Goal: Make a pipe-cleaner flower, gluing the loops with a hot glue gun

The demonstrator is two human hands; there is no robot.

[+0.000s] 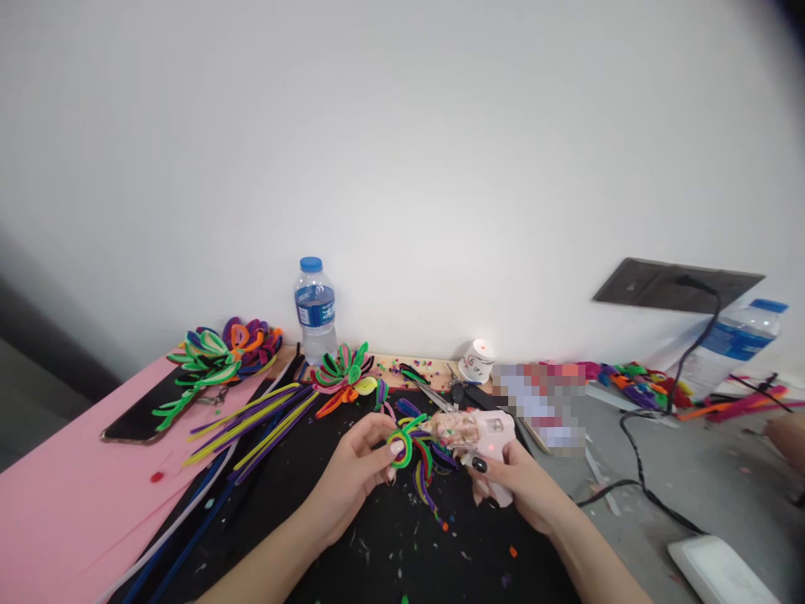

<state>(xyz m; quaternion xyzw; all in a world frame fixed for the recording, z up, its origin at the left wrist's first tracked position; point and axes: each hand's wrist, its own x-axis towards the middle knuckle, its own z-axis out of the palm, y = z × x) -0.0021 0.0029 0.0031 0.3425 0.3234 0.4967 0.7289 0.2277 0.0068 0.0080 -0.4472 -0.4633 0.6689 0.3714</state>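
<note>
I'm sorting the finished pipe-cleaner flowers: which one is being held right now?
The green-and-purple flower in the left hand, at the glue gun tip; the others lie on the table near the bottle.

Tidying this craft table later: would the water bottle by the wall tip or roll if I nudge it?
The water bottle stands upright, tall and narrow, so it would probably tip. It looks mostly full, so likely steadier and heavy. Once down, its round body would probably roll.

Held above the black mat: a pipe-cleaner flower (416,445) of green, purple and red loops, pinched upright-ish with stems trailing down. Touching its right side, a pink glue gun (487,440), nozzle pointing left, red light lit.
</note>
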